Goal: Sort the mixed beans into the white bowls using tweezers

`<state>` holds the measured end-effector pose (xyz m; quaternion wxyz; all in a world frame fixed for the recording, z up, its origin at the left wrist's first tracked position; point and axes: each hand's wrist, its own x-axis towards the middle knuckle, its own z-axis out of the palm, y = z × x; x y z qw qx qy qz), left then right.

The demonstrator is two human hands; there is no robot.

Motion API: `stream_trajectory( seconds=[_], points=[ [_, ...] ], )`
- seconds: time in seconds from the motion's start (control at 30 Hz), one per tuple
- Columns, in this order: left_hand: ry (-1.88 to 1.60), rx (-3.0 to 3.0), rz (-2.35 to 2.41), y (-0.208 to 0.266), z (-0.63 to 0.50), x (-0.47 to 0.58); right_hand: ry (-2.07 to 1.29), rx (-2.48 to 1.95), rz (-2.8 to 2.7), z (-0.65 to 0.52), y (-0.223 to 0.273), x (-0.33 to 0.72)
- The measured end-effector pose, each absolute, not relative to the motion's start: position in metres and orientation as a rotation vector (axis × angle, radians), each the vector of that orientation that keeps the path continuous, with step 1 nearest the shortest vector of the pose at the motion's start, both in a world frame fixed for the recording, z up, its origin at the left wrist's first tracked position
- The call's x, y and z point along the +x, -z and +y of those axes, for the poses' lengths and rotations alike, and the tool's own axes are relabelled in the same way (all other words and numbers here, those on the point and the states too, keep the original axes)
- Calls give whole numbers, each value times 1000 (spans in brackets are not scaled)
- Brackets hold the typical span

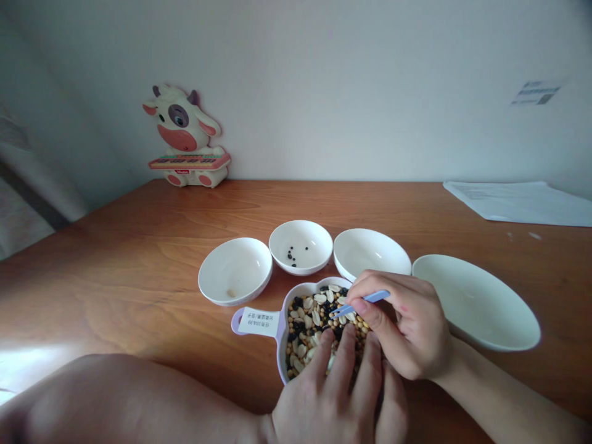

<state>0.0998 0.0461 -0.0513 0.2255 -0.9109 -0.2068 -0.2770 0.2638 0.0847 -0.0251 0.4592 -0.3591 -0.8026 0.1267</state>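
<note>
A pair of blue tweezers (377, 296) is pinched between the thumb and fingers of my right hand (411, 320). Its tips point down into the mix of peanuts, black beans and small yellow beans (305, 320). This mix fills a lilac-rimmed dish (280, 351) with a handle bearing a white label (262, 322). My left hand (342, 394) lies over the near side of the dish, fingers spread on the beans, hiding part of them. Whether the tweezer tips grip a piece, I cannot tell.
Behind the dish stand four white bowls in an arc: one with a pale piece (206, 271), one with several black beans (308, 237), and two farther right (370, 243) (485, 302). A cow toy keyboard (189, 161) and papers (522, 200) stand against the wall.
</note>
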Motion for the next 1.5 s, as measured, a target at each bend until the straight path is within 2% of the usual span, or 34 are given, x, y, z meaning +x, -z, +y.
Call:
stream_trajectory(
  seconds=[0.87, 1.03, 1.3, 1.5],
  points=[
    [800, -2498, -600, 52, 45, 102, -258, -842, -1950, 85, 25, 264],
    [789, -2494, -587, 53, 45, 101, -152, -819, -1900, 83, 17, 267],
    [727, -2500, -532, 50, 47, 98, 293, -1077, -1721, 89, 8, 283],
    [721, -2485, -506, 53, 48, 99, 313, -1142, -1711, 94, 6, 286]
  ],
)
